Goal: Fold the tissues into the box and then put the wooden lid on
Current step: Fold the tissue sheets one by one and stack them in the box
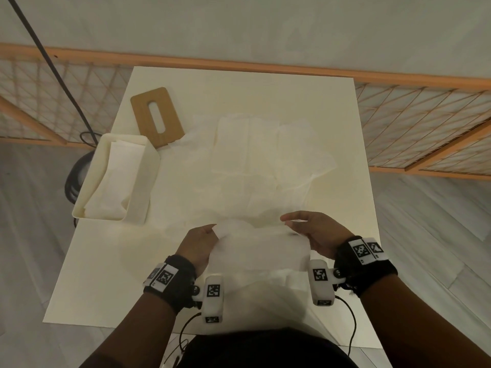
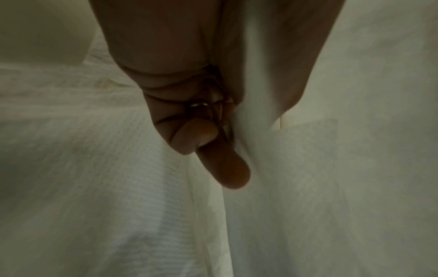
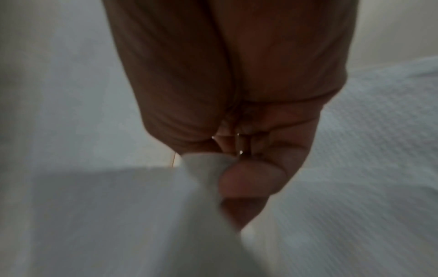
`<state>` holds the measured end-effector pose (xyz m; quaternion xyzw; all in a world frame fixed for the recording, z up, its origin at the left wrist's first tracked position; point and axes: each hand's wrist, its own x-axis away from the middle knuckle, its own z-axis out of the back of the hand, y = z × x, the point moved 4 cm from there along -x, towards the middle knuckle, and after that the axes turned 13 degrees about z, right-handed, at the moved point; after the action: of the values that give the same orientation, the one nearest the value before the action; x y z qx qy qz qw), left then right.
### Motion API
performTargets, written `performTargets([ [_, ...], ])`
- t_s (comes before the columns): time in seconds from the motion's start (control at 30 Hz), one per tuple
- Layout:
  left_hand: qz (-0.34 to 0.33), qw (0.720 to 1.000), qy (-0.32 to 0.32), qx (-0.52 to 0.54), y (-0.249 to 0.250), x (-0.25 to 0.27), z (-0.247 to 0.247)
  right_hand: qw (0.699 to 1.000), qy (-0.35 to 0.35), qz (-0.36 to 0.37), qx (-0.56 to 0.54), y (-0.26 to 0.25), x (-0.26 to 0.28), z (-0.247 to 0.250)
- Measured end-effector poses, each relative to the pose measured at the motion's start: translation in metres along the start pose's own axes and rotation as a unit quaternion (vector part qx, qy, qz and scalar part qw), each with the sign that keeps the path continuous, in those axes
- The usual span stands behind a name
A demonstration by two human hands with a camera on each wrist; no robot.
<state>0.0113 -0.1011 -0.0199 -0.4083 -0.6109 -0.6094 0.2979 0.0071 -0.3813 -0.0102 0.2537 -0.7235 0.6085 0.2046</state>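
I hold one white tissue point(image 1: 261, 252) above the near part of the table. My left hand point(image 1: 202, 241) pinches its left corner, and my right hand point(image 1: 310, 232) pinches its right corner. In the right wrist view the tissue corner point(image 3: 206, 165) sits between thumb and fingers. The left wrist view has my left hand point(image 2: 213, 142) with curled fingers against the tissue point(image 2: 258, 105). Several loose tissues point(image 1: 255, 160) lie spread over the table's middle. The white box point(image 1: 91, 181), with folded tissues point(image 1: 117, 179) inside, stands at the left edge. The wooden lid point(image 1: 144, 110) with its slot lies behind the box.
The white table point(image 1: 106, 274) carries everything. Behind it runs an orange wooden lattice rail point(image 1: 425, 123). A black cable point(image 1: 53, 65) hangs at the left, down to a dark round object point(image 1: 77, 176) on the floor beside the box.
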Motion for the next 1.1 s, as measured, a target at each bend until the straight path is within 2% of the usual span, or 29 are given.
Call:
performTargets([
  [0.13, 0.078, 0.987, -0.11, 0.087, 0.0, 0.003, -0.008, 0.998, 0.041, 0.003, 0.038, 0.005, 0.001, 0.001],
  [0.2, 0.086, 0.981, -0.132, 0.114, -0.001, 0.002, -0.007, 0.998, 0.063, -0.012, 0.016, 0.008, 0.002, 0.003],
  [0.3, 0.038, 0.983, -0.148, 0.097, -0.002, 0.001, -0.002, 0.993, 0.079, -0.042, -0.081, 0.008, 0.002, 0.001],
  [0.4, 0.002, 0.975, -0.208, 0.079, -0.001, -0.001, 0.002, 0.995, 0.028, -0.041, -0.089, 0.003, 0.005, -0.001],
  [0.47, -0.014, 0.973, -0.223, 0.049, 0.003, 0.003, -0.002, 0.995, -0.015, -0.061, -0.074, 0.001, 0.007, -0.001],
  [0.57, -0.018, 0.984, -0.178, 0.017, 0.006, 0.007, -0.008, 0.993, -0.068, -0.094, -0.03, -0.003, 0.011, 0.002],
  [0.77, -0.022, 0.999, -0.022, -0.043, 0.006, -0.006, 0.001, 0.993, -0.109, 0.002, 0.048, -0.012, 0.013, 0.004],
  [0.93, -0.116, 0.983, 0.005, -0.141, 0.019, -0.005, 0.008, 0.997, -0.042, 0.023, 0.067, -0.011, 0.001, 0.009],
  [1.1, -0.148, 0.967, 0.014, -0.207, 0.028, -0.004, 0.013, 0.999, 0.006, 0.043, 0.025, -0.011, -0.001, 0.014],
])
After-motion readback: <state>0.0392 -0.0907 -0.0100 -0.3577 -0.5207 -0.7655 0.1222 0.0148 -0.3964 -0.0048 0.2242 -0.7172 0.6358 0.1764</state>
